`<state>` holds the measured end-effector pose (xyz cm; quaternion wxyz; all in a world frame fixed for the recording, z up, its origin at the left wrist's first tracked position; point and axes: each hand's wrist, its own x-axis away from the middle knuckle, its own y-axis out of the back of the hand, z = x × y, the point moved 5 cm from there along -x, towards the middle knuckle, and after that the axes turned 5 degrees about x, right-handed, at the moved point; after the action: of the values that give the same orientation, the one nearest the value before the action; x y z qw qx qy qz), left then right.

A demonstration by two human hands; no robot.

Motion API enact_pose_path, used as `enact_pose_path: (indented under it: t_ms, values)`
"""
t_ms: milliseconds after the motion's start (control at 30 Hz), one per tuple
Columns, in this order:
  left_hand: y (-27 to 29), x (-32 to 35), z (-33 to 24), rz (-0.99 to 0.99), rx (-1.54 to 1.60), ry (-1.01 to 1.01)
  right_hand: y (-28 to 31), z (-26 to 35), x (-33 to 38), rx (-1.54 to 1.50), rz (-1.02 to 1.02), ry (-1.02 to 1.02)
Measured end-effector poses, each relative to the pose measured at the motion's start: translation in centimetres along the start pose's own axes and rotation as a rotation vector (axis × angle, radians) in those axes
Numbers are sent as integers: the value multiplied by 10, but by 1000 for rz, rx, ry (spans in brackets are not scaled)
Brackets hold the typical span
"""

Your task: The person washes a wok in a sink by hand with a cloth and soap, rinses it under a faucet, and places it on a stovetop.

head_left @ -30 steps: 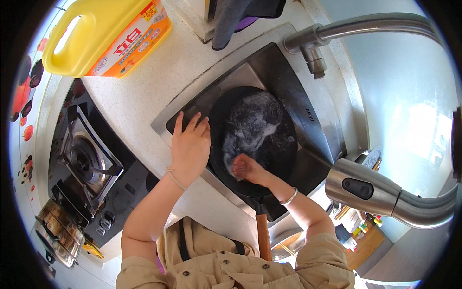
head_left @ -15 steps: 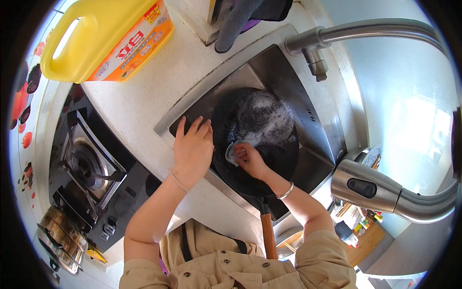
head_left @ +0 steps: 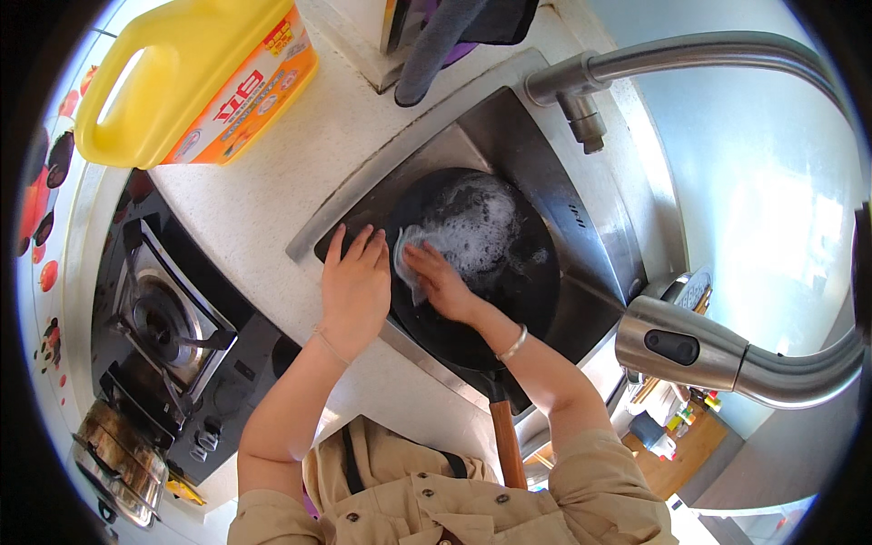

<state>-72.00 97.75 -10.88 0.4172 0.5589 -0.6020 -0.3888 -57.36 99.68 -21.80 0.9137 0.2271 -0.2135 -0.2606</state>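
Note:
A black frying pan (head_left: 518, 313) with a wooden handle (head_left: 508, 445) sits tilted or flat, I cannot tell which, in the metal sink (head_left: 597, 318). White suds (head_left: 486, 222) cover part of its inside. My right hand (head_left: 440, 283) presses a pale grey-blue scrubbing cloth (head_left: 404, 263) against the pan's left inner side. Beside it, my left hand (head_left: 356, 286) lies over the pan's left rim, fingers stretched and spread; its thumb is hidden.
A metal faucet (head_left: 581, 82) arches beyond the sink, and a thick spray head (head_left: 672, 343) juts in from the right. On the counter at the far left stands a yellow detergent jug (head_left: 173, 100). A gas stove (head_left: 163, 327) is on the left, with a steel pot (head_left: 118, 463) nearby.
My right hand has slid the cloth left and away from me, up to the pan's left side by my left hand. The suds have shifted. My left hand stays at the rim.

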Motion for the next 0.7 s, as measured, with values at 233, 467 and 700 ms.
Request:
enact_pose_path:
  t_ms: [233, 467, 700]
  values:
    - [-6, 1, 9, 41, 26, 28, 4, 22, 59, -123, 422, 58]
    - [-7, -9, 7, 33, -8, -63, 32, -33, -26, 590, 81, -64]
    - [-10, -12, 11, 104, 34, -100, -6, -48, 49, 333, 325, 36]
